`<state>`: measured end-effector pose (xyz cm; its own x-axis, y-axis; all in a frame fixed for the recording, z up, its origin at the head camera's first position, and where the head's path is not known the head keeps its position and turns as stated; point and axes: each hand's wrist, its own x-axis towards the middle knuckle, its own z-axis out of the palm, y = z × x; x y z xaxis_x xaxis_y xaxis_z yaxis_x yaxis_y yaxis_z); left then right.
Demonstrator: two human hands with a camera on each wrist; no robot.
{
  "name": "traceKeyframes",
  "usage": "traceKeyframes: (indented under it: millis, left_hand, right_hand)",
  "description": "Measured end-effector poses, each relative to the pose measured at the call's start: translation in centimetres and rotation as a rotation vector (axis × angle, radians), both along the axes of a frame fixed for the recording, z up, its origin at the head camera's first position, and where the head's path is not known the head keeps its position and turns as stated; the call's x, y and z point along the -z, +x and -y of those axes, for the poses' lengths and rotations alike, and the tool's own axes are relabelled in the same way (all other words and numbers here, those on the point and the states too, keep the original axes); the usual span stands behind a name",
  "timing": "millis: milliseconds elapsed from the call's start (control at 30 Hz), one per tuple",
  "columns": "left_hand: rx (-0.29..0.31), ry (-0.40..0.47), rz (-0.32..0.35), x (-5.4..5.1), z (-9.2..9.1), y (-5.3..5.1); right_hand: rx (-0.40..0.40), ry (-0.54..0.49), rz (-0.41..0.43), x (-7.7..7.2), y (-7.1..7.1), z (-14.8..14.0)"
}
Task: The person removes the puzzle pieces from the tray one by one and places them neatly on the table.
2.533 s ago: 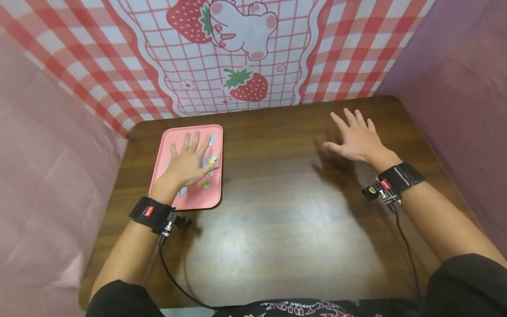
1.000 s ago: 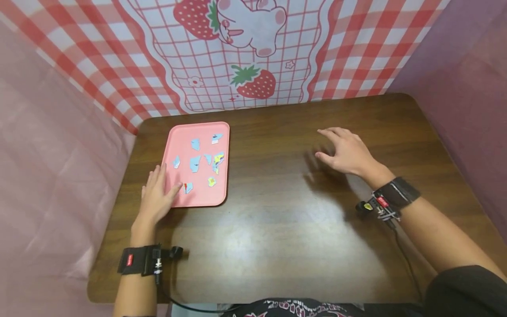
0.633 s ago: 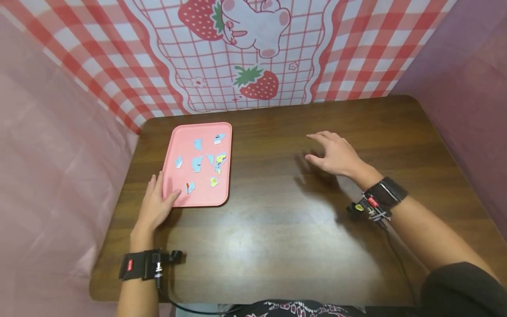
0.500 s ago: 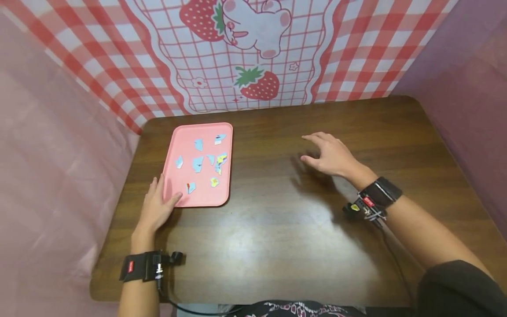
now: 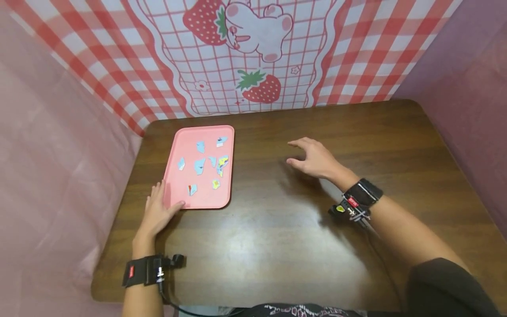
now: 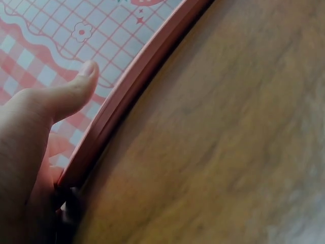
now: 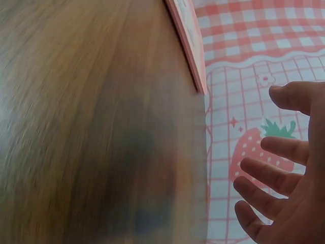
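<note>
A pink tray (image 5: 202, 200) lies on the left part of the table, holding several torn-looking pieces, among them a light blue piece (image 5: 199, 166) and a yellow one (image 5: 215, 184). At the tray's near left corner is my left hand (image 5: 156, 213), fingers along the outer side and thumb over the near rim. The left wrist view shows that thumb beside the tray's rim (image 6: 127, 86); whether it presses is unclear. My right hand (image 5: 317, 160) hovers over the table right of the tray, fingers spread and slightly bent, holding nothing; it shows in the right wrist view too (image 7: 299, 188).
The brown wooden table (image 5: 269, 246) extends around the tray. A red-and-white checked cloth with strawberries (image 5: 261, 90) hangs behind it, and pink cloth (image 5: 59, 176) hangs at the left. A black cable (image 5: 186, 311) runs from the left wrist strap.
My left hand has moved from above the tray to its near left corner. My right hand has come left and nearer the tray, its fingers more bent. The head view has shifted slightly.
</note>
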<state>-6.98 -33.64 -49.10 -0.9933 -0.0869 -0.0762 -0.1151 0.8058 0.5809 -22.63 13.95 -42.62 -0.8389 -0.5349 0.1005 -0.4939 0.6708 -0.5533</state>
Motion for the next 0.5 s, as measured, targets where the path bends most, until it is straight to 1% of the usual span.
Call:
traceKeyframes:
  millis: [100, 233, 333, 500]
  left_hand:
    - [0.011, -0.011, -0.004, 0.3, 0.2, 0.2]
    - [0.018, -0.019, -0.006, 0.2, 0.3, 0.4]
    - [0.017, -0.024, -0.002, 0.1, 0.3, 0.4]
    - [0.015, -0.03, 0.015, 0.2, 0.4, 0.1]
  right_hand:
    - [-0.012, -0.033, 0.023, 0.1, -0.1, 1.1]
    - [-0.016, -0.082, 0.07, 0.4, -0.3, 2.8]
    - [-0.013, -0.113, 0.106, 0.7, -0.5, 4.1]
    - [-0.008, -0.15, 0.15, 1.0, -0.7, 6.0]
